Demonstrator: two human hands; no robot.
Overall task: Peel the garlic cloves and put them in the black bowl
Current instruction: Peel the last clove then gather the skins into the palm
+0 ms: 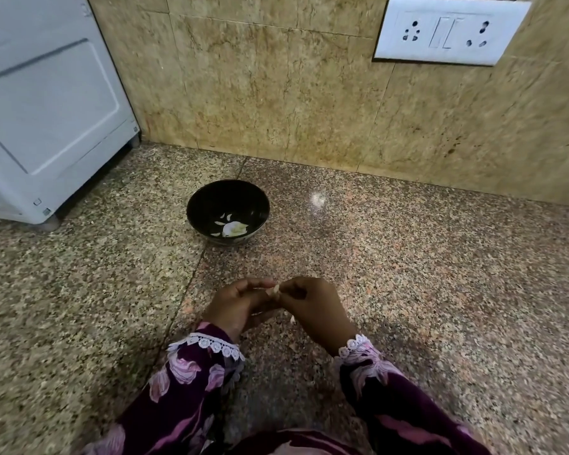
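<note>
A black bowl (228, 211) stands on the speckled granite counter (408, 274), straight ahead of my hands. Inside it lie a pale garlic piece (234, 228) and a few white skin flakes. Nearer to me, my left hand (235, 310) and my right hand (312, 307) meet fingertip to fingertip. Between them they pinch a small garlic clove (273, 291), of which only a pale tip shows; the rest is hidden by my fingers. A small white scrap (292, 320) shows beside my right hand, just below it in the picture.
A white appliance (46, 110) stands on feet at the left back of the counter. A tan tiled wall (276, 93) closes off the back, with a white socket-and-switch plate (450, 31) at the upper right. A seam (191, 274) runs across the granite from the wall towards me.
</note>
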